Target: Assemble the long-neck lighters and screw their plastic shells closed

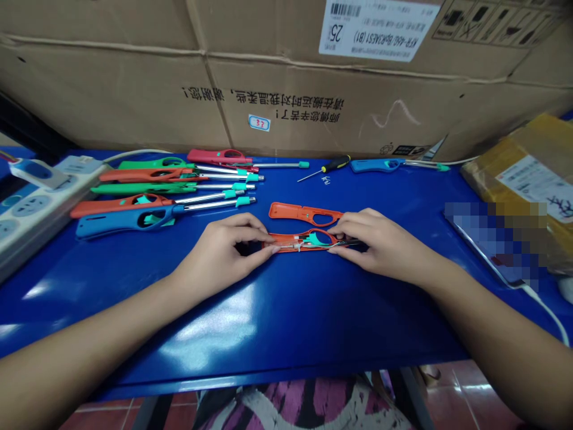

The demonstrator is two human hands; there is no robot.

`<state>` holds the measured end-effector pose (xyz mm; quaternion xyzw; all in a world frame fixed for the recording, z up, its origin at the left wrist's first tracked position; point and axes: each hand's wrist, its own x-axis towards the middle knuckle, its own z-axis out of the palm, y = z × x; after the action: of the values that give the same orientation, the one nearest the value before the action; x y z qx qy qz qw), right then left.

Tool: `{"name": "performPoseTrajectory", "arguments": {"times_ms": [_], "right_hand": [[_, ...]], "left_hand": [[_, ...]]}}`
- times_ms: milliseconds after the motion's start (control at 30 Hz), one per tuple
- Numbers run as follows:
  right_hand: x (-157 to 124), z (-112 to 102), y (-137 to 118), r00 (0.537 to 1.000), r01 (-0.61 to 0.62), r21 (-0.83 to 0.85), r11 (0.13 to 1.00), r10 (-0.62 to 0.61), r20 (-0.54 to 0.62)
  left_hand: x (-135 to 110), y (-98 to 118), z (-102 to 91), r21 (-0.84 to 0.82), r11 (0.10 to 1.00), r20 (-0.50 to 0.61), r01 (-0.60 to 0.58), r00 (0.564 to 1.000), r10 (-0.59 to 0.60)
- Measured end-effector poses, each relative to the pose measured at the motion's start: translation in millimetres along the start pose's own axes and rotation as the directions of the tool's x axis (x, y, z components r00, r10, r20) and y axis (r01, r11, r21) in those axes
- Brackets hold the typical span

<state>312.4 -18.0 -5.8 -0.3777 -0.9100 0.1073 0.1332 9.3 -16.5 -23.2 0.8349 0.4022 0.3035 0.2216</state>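
An opened orange lighter body lies on the blue table, its teal trigger and inner parts showing. My left hand pinches its left end, fingers closed on it. My right hand grips its right end, fingers curled over the shell. Just behind it lies the loose orange cover half, untouched.
A row of several long-nosed lighters in green, orange, red and blue lies at the back left. A small screwdriver and a blue lighter rest near the cardboard boxes. A power strip sits left, a phone right.
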Motion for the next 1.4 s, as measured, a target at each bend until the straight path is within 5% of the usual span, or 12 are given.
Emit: {"name": "performPoseTrajectory", "arguments": {"times_ms": [167, 367, 500, 833, 933, 1033, 1200, 1400], "right_hand": [[-1.3, -3.6, 2.5, 0.999, 0.033, -0.044, 0.998, -0.034, -0.015], [-5.9, -19.2, 6.0, 1.000, 0.021, -0.090, 0.996, -0.019, 0.023], [-6.8, -20.4, 6.4, 0.997, 0.032, -0.030, 0.999, -0.029, 0.075], [-4.7, -14.4, 5.3, 0.999, 0.032, -0.088, 0.996, -0.029, 0.040], [-3.2, -12.9, 11.2, 0.982, -0.090, -0.043, 0.995, 0.082, -0.169], [-0.5, -6.3, 21.7, 0.902, -0.214, 0.043, 0.976, 0.214, -0.374], [5.4, 5.3, 32.0, 0.936, -0.216, 0.060, 0.975, 0.224, -0.271], [13.5, 8.7, 24.8, 0.953, -0.204, 0.125, 0.971, 0.226, -0.202]], "left_hand": [[-0.1, 2.2, -0.9, 0.057, 0.998, -0.022, -0.025, 0.999, 0.027], [0.6, -0.3, -2.9, 0.177, 0.944, 0.042, -0.280, 0.960, 0.277], [0.3, -4.5, -2.7, 0.180, 0.930, 0.069, -0.320, 0.947, 0.313], [4.4, -1.8, -0.8, -0.082, 0.996, 0.039, -0.038, 0.998, 0.041], [5.1, 0.9, -3.0, -0.101, 0.995, 0.030, 0.023, 0.999, -0.020], [5.4, 2.8, -5.0, -0.091, 0.991, -0.053, 0.094, 0.994, -0.099], [8.0, -0.8, -3.9, -0.117, 0.971, -0.145, 0.207, 0.964, -0.223], [10.4, -9.7, 1.9, -0.057, 0.965, -0.116, 0.254, 0.959, -0.260]]}}
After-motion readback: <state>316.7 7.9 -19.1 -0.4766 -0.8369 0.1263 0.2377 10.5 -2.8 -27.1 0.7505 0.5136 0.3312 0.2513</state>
